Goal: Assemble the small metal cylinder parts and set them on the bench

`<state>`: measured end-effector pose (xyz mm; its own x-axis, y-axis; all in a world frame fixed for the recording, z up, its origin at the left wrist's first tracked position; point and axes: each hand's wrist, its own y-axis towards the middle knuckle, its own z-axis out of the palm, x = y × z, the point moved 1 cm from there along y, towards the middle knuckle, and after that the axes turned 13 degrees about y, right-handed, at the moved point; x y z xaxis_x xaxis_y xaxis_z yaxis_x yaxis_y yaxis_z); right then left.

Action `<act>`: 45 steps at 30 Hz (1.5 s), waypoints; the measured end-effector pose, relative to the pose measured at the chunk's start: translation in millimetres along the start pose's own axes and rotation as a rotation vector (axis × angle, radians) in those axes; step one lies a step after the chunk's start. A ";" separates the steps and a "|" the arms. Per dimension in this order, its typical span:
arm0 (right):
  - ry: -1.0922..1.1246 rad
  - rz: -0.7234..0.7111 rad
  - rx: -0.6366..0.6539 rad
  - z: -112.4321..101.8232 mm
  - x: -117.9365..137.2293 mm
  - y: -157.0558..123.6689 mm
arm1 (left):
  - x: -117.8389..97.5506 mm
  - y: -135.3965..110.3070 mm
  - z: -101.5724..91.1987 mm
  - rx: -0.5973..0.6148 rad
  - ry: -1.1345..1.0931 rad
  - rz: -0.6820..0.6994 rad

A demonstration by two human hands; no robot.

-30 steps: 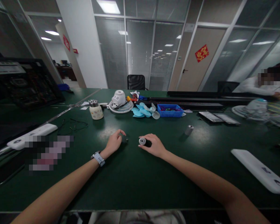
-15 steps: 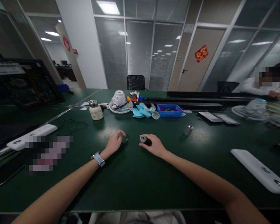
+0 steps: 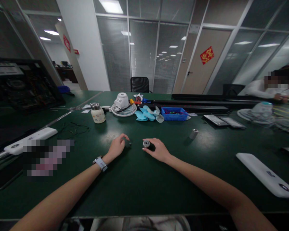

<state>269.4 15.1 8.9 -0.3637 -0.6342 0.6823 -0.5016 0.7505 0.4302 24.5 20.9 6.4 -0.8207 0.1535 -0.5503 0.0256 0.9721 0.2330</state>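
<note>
My right hand (image 3: 157, 149) rests on the green table (image 3: 144, 186) with its fingers curled round a small dark cylinder with a silver end (image 3: 146, 143), which lies on its side. My left hand (image 3: 117, 147), with a watch on the wrist, lies a little to the left. Its fingertips pinch a tiny dark part (image 3: 129, 144) that is too small to name. A second small grey cylinder (image 3: 193, 133) lies loose on the table to the right of both hands.
Further back stand a cream flask (image 3: 98, 113), a white fan guard with motor (image 3: 123, 105), blue fan blades (image 3: 145, 114) and a blue tray (image 3: 174, 113). White bars lie at the left (image 3: 30, 140) and right (image 3: 265, 174). Another person (image 3: 272, 88) sits far right.
The cylinder in my right hand has turned slightly, its silver end now showing more to the left. Both hands have stayed nearly in place.
</note>
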 end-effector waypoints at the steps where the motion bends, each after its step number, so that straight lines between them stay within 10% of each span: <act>1: 0.002 0.001 0.002 -0.2 0.3 -0.1 | 0.2 0.1 0.1 0.001 0.002 0.001; 45: -0.086 0.054 -0.090 0.8 -2.9 -0.9 | 2.1 0.7 0.8 0.000 0.024 0.011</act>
<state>270.3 16.1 6.1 -0.4562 -0.6032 0.6542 -0.4082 0.7951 0.4485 23.3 22.1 4.8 -0.8336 0.1602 -0.5286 0.0352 0.9705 0.2386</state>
